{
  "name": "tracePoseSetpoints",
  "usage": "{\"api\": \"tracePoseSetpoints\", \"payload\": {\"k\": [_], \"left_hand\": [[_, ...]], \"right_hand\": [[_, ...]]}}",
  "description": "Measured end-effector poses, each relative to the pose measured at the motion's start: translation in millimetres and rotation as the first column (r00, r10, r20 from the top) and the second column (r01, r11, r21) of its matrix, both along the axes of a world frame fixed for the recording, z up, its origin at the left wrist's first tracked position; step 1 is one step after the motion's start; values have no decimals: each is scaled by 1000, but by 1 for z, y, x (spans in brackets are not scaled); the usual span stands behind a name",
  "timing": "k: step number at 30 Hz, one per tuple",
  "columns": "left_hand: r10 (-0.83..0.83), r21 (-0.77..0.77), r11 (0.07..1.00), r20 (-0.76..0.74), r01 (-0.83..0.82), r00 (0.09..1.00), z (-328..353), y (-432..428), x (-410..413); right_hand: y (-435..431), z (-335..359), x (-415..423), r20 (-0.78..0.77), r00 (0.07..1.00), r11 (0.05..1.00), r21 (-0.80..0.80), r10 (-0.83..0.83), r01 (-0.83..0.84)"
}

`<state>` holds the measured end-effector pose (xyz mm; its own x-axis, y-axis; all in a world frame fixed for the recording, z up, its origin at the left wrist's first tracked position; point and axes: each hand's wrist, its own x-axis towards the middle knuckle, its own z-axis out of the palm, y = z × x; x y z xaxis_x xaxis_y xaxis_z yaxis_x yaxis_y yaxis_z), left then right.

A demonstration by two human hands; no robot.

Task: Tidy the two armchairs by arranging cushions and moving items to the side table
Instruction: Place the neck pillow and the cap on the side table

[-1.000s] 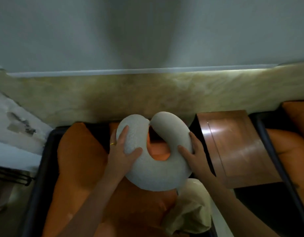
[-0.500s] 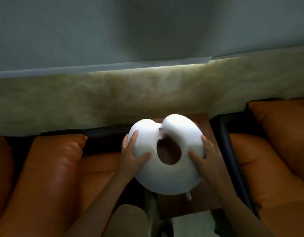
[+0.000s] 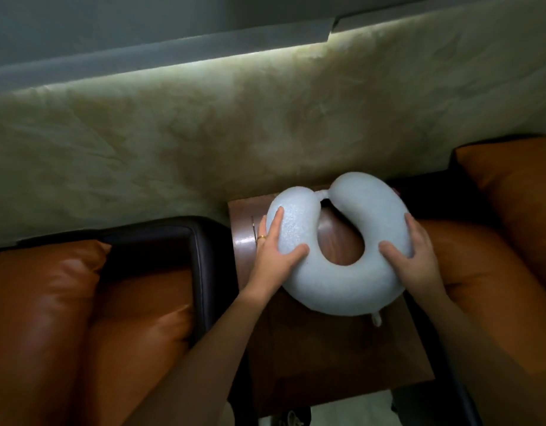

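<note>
**Both hands on the neck pillow, over the side table**

Gripping the neck pillow (image 3: pixel 339 265) from either side, we have our left hand (image 3: pixel 273 255) spread over its left arm, fingers up the curve and thumb pressing in near the inner edge, and our right hand (image 3: pixel 414 256) cupped around its right arm the same way. Both hands are closed on it, not pinching hard; the soft filling seems to need a wide hold so the horseshoe keeps its shape.

We judge a two-sided hold lets us set it down flat and square instead of dropping it. The pillow sits over the far part of the side table (image 3: pixel 311 358), its open ends pointing away from us toward the wall (image 3: pixel 204 133); whether its underside already rests on the wood we cannot tell. A small loop hangs from its near edge.

To our left is one armchair (image 3: pixel 65 318), its dark frame beside the table; to our right the other armchair (image 3: pixel 487 272). The table stands between them, which makes it the natural spot for loose items.
</note>
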<state>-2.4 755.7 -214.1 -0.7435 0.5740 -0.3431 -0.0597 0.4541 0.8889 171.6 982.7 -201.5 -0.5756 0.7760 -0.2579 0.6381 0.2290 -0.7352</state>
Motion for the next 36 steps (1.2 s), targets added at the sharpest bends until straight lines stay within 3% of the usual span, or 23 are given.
{"api": "tracePoseSetpoints", "payload": {"k": [8,13,18,23,26,31,36], "left_hand": [[-55,-142,989,-24,52,998,4,-8,-1],[-56,-226,973,-25,49,998,13,-30,9],[-16,-245,969,-1,16,1000,33,-98,30],[-17,-218,976,-117,-9,993,42,-207,46],[-39,-271,962,-60,21,997,38,-274,57],[-168,-323,939,-135,117,977,19,-367,67],[-263,-290,934,-154,211,952,13,-436,93]], "right_hand": [[-8,-8,-3,42,999,999,-42,-24,25],[-37,19,-12,11,997,996,62,-72,71],[-99,50,-16,10,999,986,157,48,-49],[-188,62,3,-56,986,979,141,159,-150],[-243,63,22,-72,992,994,26,107,-105],[-336,56,59,-3,998,998,-36,58,-58],[-441,33,93,30,988,973,-180,153,-145]]}}
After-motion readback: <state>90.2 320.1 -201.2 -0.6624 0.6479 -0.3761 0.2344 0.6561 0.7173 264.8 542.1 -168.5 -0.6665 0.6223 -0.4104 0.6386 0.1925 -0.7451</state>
